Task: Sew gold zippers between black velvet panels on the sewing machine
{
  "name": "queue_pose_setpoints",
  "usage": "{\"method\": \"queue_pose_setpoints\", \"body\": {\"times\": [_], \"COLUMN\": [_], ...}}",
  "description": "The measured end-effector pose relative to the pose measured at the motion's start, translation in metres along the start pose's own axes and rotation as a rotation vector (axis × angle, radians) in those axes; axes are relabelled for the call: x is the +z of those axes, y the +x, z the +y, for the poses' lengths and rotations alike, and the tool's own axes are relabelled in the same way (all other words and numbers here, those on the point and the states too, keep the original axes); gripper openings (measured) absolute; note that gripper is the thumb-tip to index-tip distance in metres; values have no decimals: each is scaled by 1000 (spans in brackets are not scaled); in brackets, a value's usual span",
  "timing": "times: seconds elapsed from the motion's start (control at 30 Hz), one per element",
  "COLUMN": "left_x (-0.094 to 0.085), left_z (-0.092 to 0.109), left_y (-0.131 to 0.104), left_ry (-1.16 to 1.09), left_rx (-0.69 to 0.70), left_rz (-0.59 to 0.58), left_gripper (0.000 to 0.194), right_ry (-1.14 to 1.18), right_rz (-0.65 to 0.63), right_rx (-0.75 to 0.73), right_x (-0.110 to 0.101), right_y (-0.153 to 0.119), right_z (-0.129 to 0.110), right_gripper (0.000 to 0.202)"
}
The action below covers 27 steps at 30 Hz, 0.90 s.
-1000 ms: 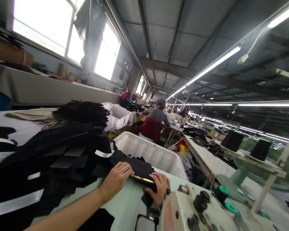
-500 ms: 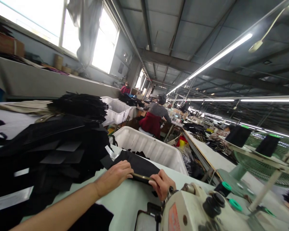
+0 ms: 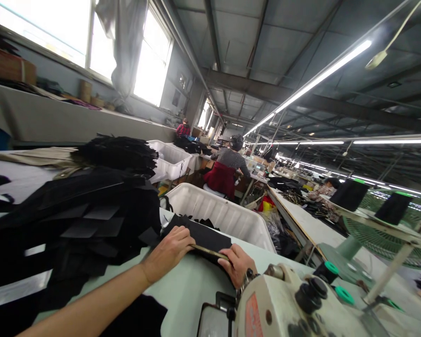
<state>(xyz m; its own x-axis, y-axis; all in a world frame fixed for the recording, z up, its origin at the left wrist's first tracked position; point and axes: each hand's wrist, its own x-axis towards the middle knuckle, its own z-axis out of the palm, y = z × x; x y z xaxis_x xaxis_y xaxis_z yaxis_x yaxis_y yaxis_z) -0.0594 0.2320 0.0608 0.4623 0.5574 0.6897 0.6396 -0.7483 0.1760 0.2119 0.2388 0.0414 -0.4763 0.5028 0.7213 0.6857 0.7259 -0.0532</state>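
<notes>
The cloth (image 3: 208,234) looks matt (its strip (image 3: 210,252), metallic).

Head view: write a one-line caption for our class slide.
Left hand and right hand hold a black fabric piece by its edge beside a sewing machine.

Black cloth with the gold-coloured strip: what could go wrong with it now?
The gold-coloured strip could go crooked if the left hand or right hand loses its grip.
The right hand looks close to the sewing machine, so it might bump it.
The black fabric piece lies near the white bin, so it might slide in.
</notes>
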Motion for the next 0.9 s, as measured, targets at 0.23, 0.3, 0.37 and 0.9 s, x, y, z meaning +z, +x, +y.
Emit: {"method": "queue_pose_setpoints", "body": {"times": [0.23,0.3,0.37,0.9], "left_x": [5,4,3,4], "left_z": [14,13,10,1], "left_y": [0,0,0,0], "left_ry": [-77,-92,-109,-204], "left_rx": [41,37,28,-28], "left_rz": [29,38,44,1], "left_gripper": [17,17,14,7], "right_ry": [91,132,165,241], "right_rz": [25,35,38,28], "right_rx": [114,161,193,260], "right_x": [12,13,11,3], "right_y": [7,7,7,12], "right_z": [-23,-28,-29,-34], "right_gripper": [16,15,13,10]}}
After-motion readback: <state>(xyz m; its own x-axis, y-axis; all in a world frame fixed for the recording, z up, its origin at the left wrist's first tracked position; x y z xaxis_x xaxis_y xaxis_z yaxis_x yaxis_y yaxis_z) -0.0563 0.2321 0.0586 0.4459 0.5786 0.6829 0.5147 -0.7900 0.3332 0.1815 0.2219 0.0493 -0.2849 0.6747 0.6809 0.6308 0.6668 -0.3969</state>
